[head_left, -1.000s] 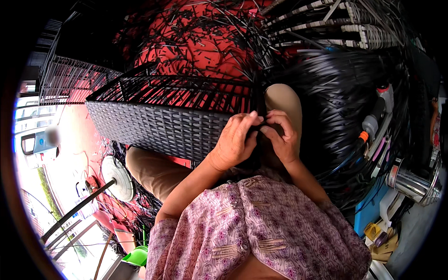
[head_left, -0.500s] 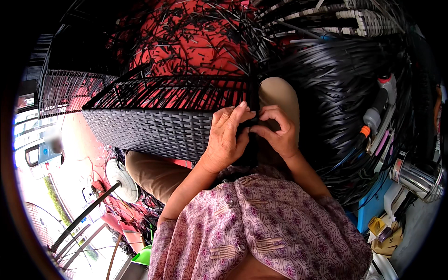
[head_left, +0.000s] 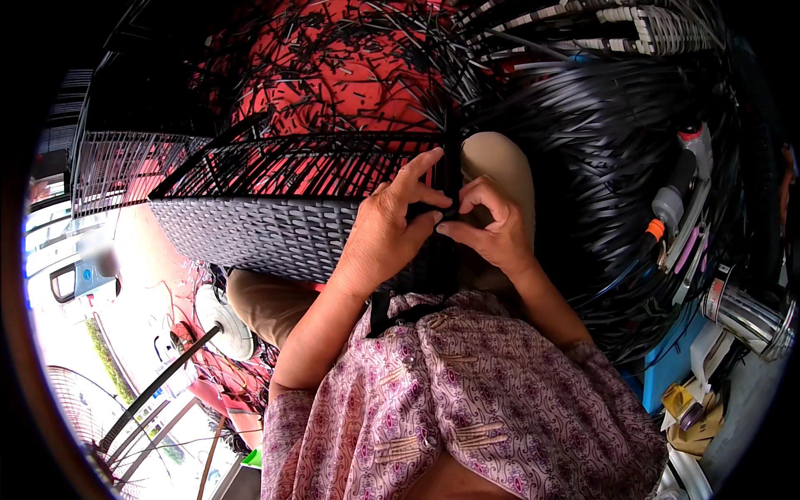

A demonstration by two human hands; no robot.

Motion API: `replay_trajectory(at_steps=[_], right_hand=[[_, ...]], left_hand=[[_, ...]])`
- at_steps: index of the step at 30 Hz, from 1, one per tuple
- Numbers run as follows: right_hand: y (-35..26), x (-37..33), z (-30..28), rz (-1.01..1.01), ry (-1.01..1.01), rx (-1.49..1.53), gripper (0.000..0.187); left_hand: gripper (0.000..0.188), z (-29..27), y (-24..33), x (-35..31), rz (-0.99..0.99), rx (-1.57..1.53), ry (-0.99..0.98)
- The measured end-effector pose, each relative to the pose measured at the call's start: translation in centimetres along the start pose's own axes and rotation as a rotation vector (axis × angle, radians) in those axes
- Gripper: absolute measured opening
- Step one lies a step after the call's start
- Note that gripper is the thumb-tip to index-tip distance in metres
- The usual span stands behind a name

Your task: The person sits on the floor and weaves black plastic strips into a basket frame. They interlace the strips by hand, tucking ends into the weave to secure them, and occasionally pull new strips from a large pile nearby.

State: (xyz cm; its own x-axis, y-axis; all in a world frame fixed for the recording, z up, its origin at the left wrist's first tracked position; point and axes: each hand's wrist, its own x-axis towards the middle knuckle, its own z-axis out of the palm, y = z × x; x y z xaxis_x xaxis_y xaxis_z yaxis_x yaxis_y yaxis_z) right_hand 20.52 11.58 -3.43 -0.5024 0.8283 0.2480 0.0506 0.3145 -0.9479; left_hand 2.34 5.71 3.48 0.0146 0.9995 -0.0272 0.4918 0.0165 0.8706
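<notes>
A dark grey woven panel (head_left: 258, 237) on a black openwork frame (head_left: 321, 167) lies across my lap, with its right-hand corner between my hands. My left hand (head_left: 387, 221) bends thumb and middle finger together at that corner, its index finger raised. Facing it, my right hand (head_left: 496, 225) pinches with thumb and index finger. Both fingertips meet at a dark flat strip beside the frame's black post (head_left: 451, 162). Black on black hides most of this strip. A loose black strip (head_left: 383, 315) curls over my shirt below.
Black strip offcuts litter the red floor (head_left: 342, 67). A large bundle of black strips (head_left: 617, 167) lies at my right, with a grey-handled tool (head_left: 671, 196) on it. Beyond stands a metal can (head_left: 742, 308). A round grey base (head_left: 225, 325) sits at left.
My left hand has shifted slightly left, its index finger rising and straightening. My right hand has moved a little left and up. A black strip now shows over my shirt.
</notes>
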Motion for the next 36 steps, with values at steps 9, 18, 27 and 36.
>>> replay_trajectory(at_steps=[9, 18, 27, 36], right_hand=[[-0.1, -1.3, 0.2, 0.036, 0.013, -0.062, 0.035], [1.1, -3.2, 2.3, 0.143, 0.163, 0.224, 0.039], [0.2, -3.5, 2.8, -0.126, 0.197, -0.043, 0.03], [1.3, -2.7, 1.9, 0.076, 0.066, 0.163, 0.056]], left_hand=[[0.069, -1.0, -0.4, 3.0, -0.134, -0.083, -0.243], [0.069, -0.2, 0.8, 3.5, -0.134, 0.082, -0.282], [0.068, 1.7, 0.4, 1.6, -0.019, 0.141, -0.066], [0.063, -1.0, -1.5, 2.9, -0.123, -0.234, -0.303]])
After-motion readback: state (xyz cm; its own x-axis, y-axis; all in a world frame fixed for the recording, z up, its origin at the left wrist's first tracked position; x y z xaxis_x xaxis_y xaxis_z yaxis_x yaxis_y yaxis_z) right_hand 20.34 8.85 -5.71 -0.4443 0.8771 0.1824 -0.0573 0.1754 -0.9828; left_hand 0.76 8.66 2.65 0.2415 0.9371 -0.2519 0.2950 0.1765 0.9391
